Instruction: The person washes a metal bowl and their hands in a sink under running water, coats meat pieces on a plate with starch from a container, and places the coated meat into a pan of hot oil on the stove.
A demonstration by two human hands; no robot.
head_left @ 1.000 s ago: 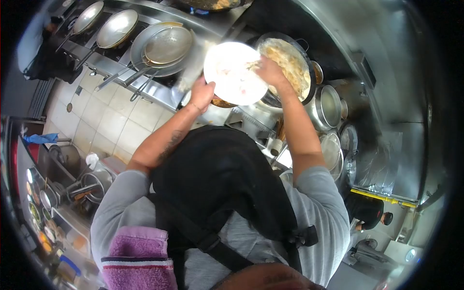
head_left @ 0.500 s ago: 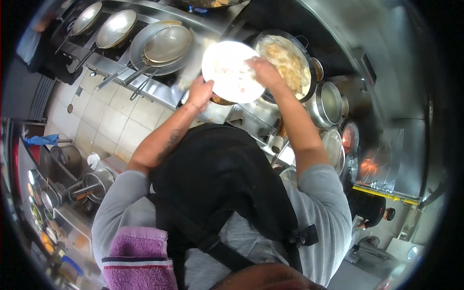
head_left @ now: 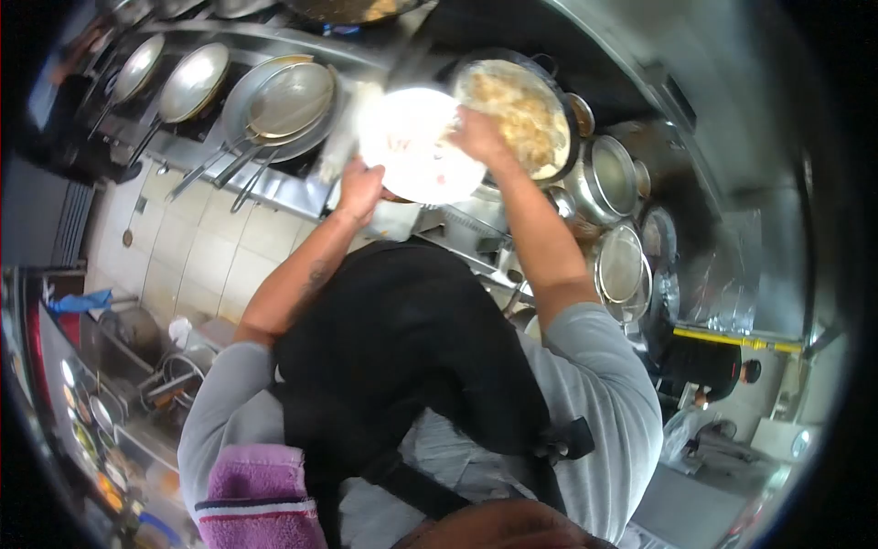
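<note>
Fingers [head_left: 374, 175] of the left hand [head_left: 359, 191] grip the near-left rim of a white plate [head_left: 416, 169], beside a pan [head_left: 571, 146] of frying food [head_left: 521, 119].
The plate is held up near the stove's [head_left: 283, 188] front edge, a few small blurred pieces [head_left: 400, 144] on it; the right hand [head_left: 477, 139] reaches over its right rim, but I cannot tell whether those fingers pinch anything. Leftward, a strainer [head_left: 293, 101] rests on a wide pan [head_left: 234, 101], handles jutting past the front edge.
</note>
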